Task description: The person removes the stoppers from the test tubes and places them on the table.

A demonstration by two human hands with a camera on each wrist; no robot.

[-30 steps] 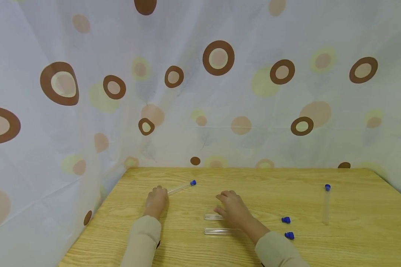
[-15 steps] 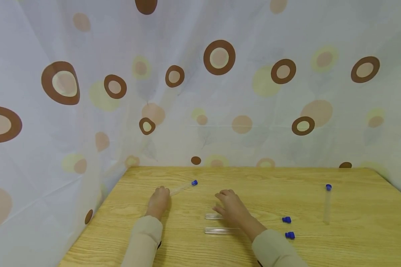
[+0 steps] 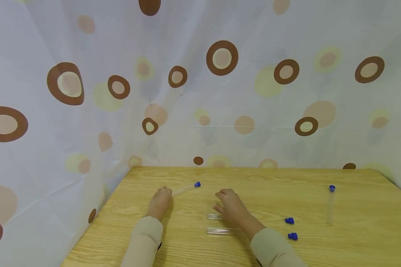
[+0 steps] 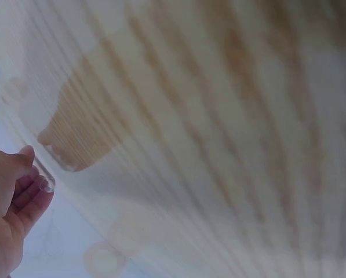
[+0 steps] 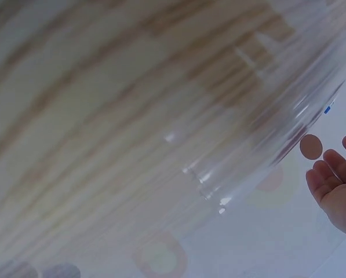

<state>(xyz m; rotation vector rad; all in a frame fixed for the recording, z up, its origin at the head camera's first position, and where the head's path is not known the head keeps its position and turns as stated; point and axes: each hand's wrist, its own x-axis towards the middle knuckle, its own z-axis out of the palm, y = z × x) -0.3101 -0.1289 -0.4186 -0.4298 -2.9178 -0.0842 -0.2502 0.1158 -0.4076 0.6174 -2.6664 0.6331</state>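
Note:
My left hand [image 3: 160, 203] pinches the bottom end of a clear test tube [image 3: 183, 191] between thumb and fingers. The tube's blue cap [image 3: 197, 184] points away to the right. In the left wrist view, the rounded tube end [image 4: 46, 183] shows at the fingertips of that hand [image 4: 7, 202]. My right hand [image 3: 234, 208] is over two clear test tubes lying side by side, the farther tube [image 3: 214, 216] and the nearer tube [image 3: 220, 231], and partly hides them. Its fingers are spread and relaxed in the right wrist view, with nothing held by the hand [image 5: 341, 194].
Two loose blue caps, a farther cap [image 3: 289, 220] and a nearer cap [image 3: 292, 236], lie right of the uncapped tubes. Another test tube [image 3: 331, 207] with a blue cap lies farther right on the wooden table [image 3: 361, 237]. A patterned curtain [image 3: 247, 148] rises behind.
The whole head view has shifted slightly. My left hand keeps its pinch on the capped test tube, which has barely moved. My right hand has drifted a little left over the table.

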